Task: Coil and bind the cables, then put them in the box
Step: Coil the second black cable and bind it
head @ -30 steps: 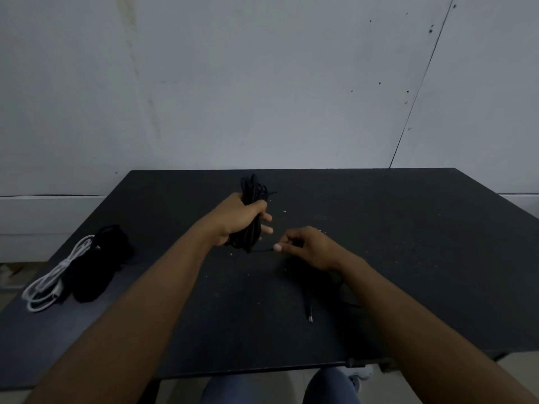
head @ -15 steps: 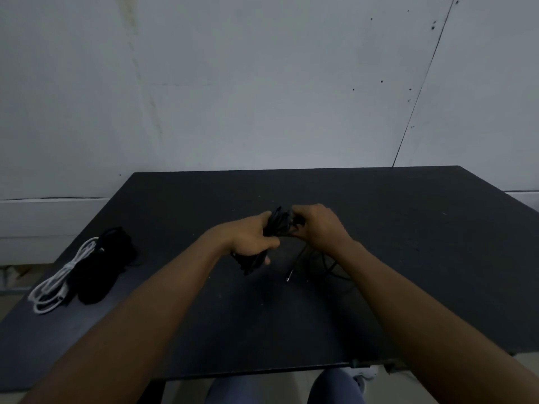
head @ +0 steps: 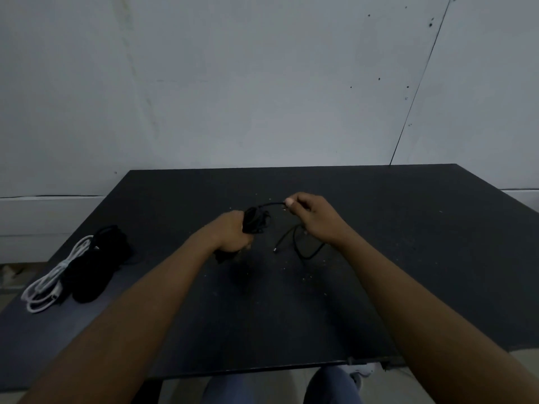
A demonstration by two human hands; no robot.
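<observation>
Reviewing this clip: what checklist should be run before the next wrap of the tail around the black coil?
1. Left hand grips coil: ok.
2. Right hand pinches tail: ok.
3. Plug lies free on table, slack unsnagged: ok.
4. Coil bound: not ok, tail loose.
5. Box within reach: cannot tell, none in view.
6. White cable apart from the work, far left: ok.

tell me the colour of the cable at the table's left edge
The cable is white, clearest in the head view.
</observation>
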